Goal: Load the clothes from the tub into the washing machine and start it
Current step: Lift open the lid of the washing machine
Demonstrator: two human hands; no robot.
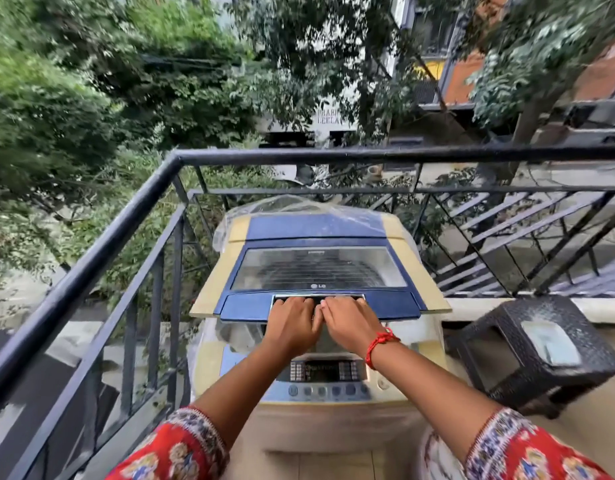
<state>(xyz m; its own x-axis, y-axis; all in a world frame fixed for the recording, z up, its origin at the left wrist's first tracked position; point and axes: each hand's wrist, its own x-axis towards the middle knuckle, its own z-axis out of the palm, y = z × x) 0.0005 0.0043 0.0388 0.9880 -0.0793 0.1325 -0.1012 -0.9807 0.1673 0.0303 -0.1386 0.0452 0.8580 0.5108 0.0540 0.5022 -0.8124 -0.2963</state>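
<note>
red patterned sleeves [181, 445] nearest. left hand [292, 323] and right hand [351, 323] side by side, fingers curled into handle recess of blue lid [320, 268], lid part raised on washing machine [320, 410]. tub, clothes out of view. risk: fingers slip, lid drops; plastic cover [299, 206] behind may block full opening.

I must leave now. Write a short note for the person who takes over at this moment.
Left hand and right hand: both grip the handle of the washing machine lid, side by side.
The lid is partly lifted at its front edge. The control panel is below the wrists.
The tub and the clothes are not in view.
Left: open the lid fully, load the clothes, close the lid, start the machine.
</note>
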